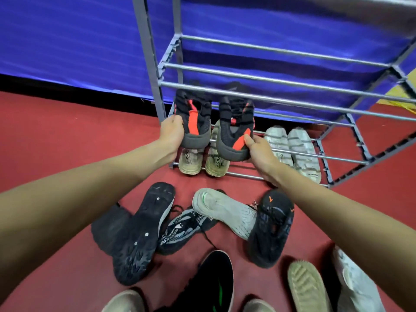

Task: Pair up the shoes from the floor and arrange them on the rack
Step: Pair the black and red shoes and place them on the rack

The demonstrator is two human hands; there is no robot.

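Red carpet floor (67, 131) runs up to a blue cloth wall, where a grey metal shoe rack (281, 70) stands. Left hand (172, 134) grips the heel of one black-and-orange shoe (193, 118), fingers curled round its back; right hand (258, 152) grips the heel of the matching black-and-orange shoe (236, 129), thumb pressed on its orange patch. Both shoes hang toe-forward between the rack's lower rails, side by side and a little apart. Just beneath the two grips, a beige pair (202, 162) sits on the bottom tier; beyond the right grip on the same tier lies a pale grey pair (295, 149). Behind the grips, nearer the person, loose shoes lie on the floor: a black sole-up shoe (139, 235), a black patterned sneaker (184, 228), a white shoe (222, 210) and a black shoe with orange marks (270, 226).
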